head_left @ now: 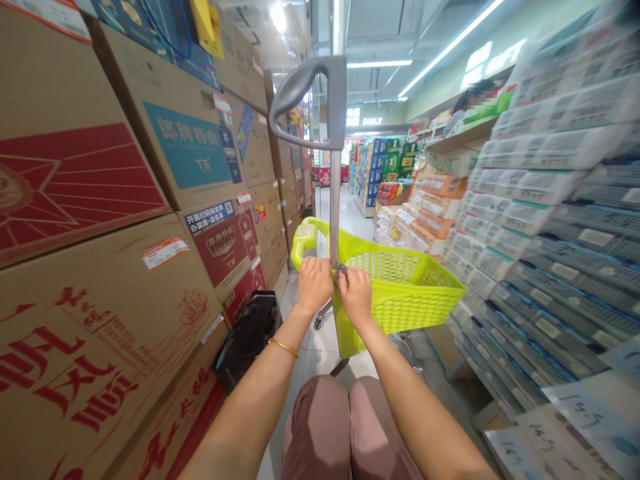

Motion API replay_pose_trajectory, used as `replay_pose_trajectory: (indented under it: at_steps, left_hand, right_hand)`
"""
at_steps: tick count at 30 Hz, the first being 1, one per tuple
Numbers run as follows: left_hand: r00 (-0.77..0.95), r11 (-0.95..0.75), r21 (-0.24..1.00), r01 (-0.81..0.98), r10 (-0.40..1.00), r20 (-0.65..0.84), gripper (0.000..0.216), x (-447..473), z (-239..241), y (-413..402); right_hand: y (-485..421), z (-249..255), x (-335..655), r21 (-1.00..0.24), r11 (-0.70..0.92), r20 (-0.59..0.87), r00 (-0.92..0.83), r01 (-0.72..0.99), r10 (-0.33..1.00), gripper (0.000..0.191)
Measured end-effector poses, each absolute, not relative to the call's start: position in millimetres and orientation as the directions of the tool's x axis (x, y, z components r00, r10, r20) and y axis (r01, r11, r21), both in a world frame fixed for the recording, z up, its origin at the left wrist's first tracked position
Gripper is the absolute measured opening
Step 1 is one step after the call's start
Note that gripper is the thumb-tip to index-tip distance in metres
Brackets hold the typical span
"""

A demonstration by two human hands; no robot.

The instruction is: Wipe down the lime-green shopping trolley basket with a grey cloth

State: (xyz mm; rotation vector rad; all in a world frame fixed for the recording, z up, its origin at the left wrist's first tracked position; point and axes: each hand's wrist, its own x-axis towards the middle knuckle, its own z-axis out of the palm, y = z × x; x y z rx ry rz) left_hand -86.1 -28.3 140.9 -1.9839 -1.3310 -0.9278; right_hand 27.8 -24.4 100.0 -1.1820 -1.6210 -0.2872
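Knees (pixel 326 427), bottom centre. Mid-frame, left hand (pixel 316 287) and right hand (pixel 357 295) curl at the pole (pixel 335 200); fingertips hidden, grip cannot be told. A tug might roll the lime trolley (pixel 410 308), centre right.

Bright, cool-white view on my feed, lit by ceiling strip lights (pixel 453 47). A lamp (pixel 279 17), upper left, blows out. The lime-green shopping basket (pixel 415 307) reads clearly. Stacked packs (pixel 540 267) at right smear; cartons (pixel 120 280) stretch toward the left edge. Soft shadow on trousers (pixel 319 433).
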Motion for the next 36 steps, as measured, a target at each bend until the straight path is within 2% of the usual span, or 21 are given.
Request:
replay_pose_trajectory:
  at_steps: [3, 9, 11, 13, 16, 20, 23, 28, 34, 36]
  left_hand:
    - [0.275, -0.347, -0.088, 0.934, 0.539, 0.796, 0.022, -87, 141, -27]
    - [0.272, -0.354, -0.076, 0.932, 0.545, 0.793, 0.021, -85, 141, -25]
    - [0.26, -0.345, -0.071, 0.936, 0.541, 0.8, 0.021, -84, 140, -24]
    - [0.259, -0.337, -0.077, 0.938, 0.538, 0.802, 0.021, -85, 139, -22]
    - [0.292, -0.356, -0.101, 0.929, 0.538, 0.791, 0.021, -89, 140, -19]
    - [0.316, -0.377, -0.111, 0.92, 0.542, 0.779, 0.025, -97, 142, -11]
    - [0.303, -0.381, -0.092, 0.92, 0.541, 0.785, 0.025, -100, 140, -3]
    - [0.16, -0.353, 0.044, 0.935, 0.527, 0.835, 0.029, -88, 127, 6]
    - [-0.113, -0.35, 0.309, 0.885, 0.481, 0.87, 0.043, -57, 88, 6]
    - [-0.271, -0.316, 0.434, 0.843, 0.447, 0.853, 0.046, -48, 72, 4]
  right_hand:
    - [-22, 91, 49, -0.365, 0.441, 0.835, 0.08, 0.82, 0.544, 0.03]
    - [-23, 88, 68, -0.476, 0.36, 0.788, 0.208, 0.802, 0.579, 0.032]
    - [-25, 95, 56, -0.491, 0.375, 0.777, 0.2, 0.786, 0.597, 0.033]
    - [-26, 104, 40, -0.447, 0.463, 0.792, 0.098, 0.766, 0.602, 0.031]
    - [-25, 112, 24, -0.414, 0.509, 0.811, 0.052, 0.755, 0.582, 0.028]
    - [-14, 108, 36, -0.363, 0.504, 0.798, -0.018, 0.784, 0.603, 0.029]
    - [-2, 100, 52, -0.4, 0.457, 0.776, 0.029, 0.795, 0.63, 0.03]
    - [7, 94, 59, -0.413, 0.435, 0.773, 0.056, 0.8, 0.632, 0.031]
    - [11, 92, 53, -0.413, 0.416, 0.783, 0.082, 0.81, 0.617, 0.033]
    - [13, 90, 52, -0.403, 0.42, 0.794, 0.083, 0.813, 0.602, 0.033]
